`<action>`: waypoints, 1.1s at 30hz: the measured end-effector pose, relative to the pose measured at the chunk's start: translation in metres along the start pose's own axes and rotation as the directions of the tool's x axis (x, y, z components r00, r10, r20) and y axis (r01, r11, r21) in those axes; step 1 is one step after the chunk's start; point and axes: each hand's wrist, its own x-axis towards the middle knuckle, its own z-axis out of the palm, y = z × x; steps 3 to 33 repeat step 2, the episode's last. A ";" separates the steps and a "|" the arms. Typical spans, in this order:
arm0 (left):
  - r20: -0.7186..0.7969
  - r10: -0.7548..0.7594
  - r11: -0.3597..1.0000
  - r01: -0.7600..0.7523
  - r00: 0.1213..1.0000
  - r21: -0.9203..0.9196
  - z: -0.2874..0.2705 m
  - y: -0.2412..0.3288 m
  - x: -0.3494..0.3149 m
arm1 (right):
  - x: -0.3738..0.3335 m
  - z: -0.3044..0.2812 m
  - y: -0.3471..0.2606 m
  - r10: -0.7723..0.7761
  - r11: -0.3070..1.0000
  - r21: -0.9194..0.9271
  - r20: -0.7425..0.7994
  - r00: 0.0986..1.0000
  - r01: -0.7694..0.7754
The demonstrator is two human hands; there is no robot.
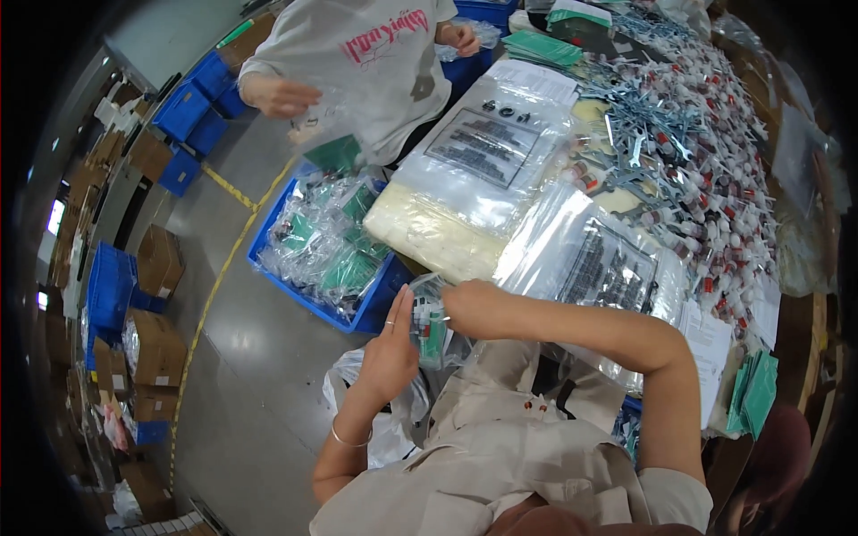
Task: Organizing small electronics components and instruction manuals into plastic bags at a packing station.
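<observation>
Low in front of me, beside the table's near corner, is a clear plastic bag point(432, 332) with a green sheet and small white and red pieces inside. My left hand point(391, 353) is at the bag's left edge, index and middle fingers pointing up, the thumb side against the plastic. The closed fingers of my right hand point(472, 309) pinch the bag's upper right side. Just beyond my left hand stands a blue bin point(374, 304) heaped with filled clear bags point(308, 234) that show green sheets. A stack of flat printed clear bags point(599, 259) lies under my right forearm.
Another person point(357, 76) stands across the bin, handling a clear bag. The table holds more flat bags point(483, 147), loose wrenches point(636, 147), a heap of small red-and-white bottles point(715, 192) and green sheets point(753, 393). Cardboard boxes point(159, 259) and blue bins point(112, 290) line the left.
</observation>
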 end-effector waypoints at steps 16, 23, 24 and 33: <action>-0.013 0.097 0.995 -0.096 0.995 0.029 0.007 -0.001 -0.001 | 0.018 0.036 0.010 -0.062 0.988 -0.139 -0.002 0.998 0.061; -0.013 0.097 0.995 -0.096 0.995 0.029 0.007 -0.001 -0.001 | 0.018 0.036 0.010 -0.062 0.988 -0.139 -0.002 0.998 0.061; -0.013 0.097 0.995 -0.096 0.995 0.029 0.007 -0.001 -0.001 | 0.018 0.036 0.010 -0.062 0.988 -0.139 -0.002 0.998 0.061; -0.013 0.097 0.995 -0.096 0.995 0.029 0.007 -0.001 -0.001 | 0.018 0.036 0.010 -0.062 0.988 -0.139 -0.002 0.998 0.061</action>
